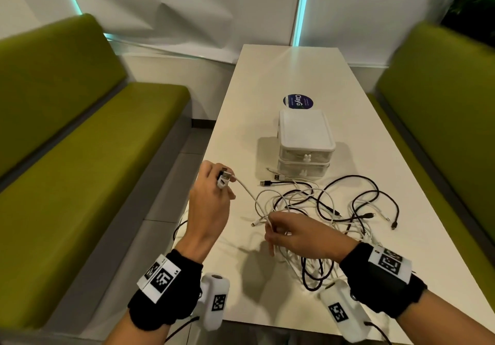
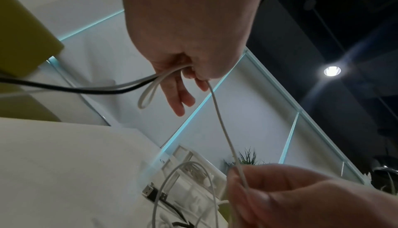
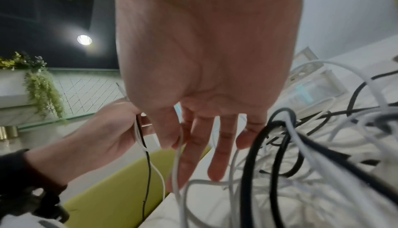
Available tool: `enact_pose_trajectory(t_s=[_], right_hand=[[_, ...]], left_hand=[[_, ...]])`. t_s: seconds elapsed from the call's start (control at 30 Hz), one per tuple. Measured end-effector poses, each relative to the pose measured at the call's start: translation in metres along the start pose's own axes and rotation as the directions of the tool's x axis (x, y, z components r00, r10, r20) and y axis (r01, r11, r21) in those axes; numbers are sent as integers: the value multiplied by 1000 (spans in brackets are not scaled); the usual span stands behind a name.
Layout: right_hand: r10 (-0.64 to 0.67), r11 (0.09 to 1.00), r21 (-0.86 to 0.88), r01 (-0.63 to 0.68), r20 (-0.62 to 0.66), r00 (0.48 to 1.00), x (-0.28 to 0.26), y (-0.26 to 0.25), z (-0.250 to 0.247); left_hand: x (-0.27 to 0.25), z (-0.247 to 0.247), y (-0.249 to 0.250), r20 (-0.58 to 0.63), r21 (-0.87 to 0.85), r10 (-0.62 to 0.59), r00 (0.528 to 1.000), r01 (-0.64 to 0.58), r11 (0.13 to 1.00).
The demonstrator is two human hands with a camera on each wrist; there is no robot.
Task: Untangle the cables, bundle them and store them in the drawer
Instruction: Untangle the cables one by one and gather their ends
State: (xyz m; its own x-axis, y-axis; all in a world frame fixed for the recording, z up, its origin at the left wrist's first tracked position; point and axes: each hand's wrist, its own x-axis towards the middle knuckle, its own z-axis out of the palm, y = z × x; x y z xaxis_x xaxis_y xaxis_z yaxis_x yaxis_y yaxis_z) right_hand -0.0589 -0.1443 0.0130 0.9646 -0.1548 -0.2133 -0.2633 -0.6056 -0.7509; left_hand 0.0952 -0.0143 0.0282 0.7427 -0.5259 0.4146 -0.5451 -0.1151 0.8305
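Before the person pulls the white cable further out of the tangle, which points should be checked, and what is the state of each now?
1. Left hand grips the white cable at its USB plug end: ok.
2. Right hand pinches the same white cable further along: ok.
3. Span of cable between the hands is free of other cables: ok in the head view.
4. Rest of the white cable is free of the tangle: not ok, white and black cables still cross on the table.
5. Left hand holds only the white cable: not ok, the left wrist view shows a black cable running to it too.
6. Drawer unit open for storing: not ok, both drawers are closed.
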Motion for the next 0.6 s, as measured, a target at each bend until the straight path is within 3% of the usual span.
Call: enact_pose_trajectory(t_s=[0.13, 0.23, 0.3, 0.43, 0.5, 0.6], right_hand=[[13, 988, 153, -10, -22, 1000, -4, -2, -7], [11, 999, -42, -9, 40, 999, -5, -1, -12], [39, 992, -119, -36, 17, 999, -3, -1, -11], [102, 976, -173, -131, -166, 981, 5, 1, -9], [64, 952, -280, -124, -213, 975, 7, -2, -6], [8, 917, -383, -113, -264, 965, 6, -10, -4]], left_hand=[[10, -13, -7, -81, 52, -78, 994, 82, 995], [12, -18, -22, -53, 167, -159, 986, 166, 972], [10, -17, -31, 44, 261, -175, 984, 158, 952], [0, -7, -25, 298, 360, -106, 949, -9, 933], [-7, 1, -9, 442, 292, -60, 895, -80, 953], [-17, 16, 1, 635, 316, -77, 768, -167, 934]])
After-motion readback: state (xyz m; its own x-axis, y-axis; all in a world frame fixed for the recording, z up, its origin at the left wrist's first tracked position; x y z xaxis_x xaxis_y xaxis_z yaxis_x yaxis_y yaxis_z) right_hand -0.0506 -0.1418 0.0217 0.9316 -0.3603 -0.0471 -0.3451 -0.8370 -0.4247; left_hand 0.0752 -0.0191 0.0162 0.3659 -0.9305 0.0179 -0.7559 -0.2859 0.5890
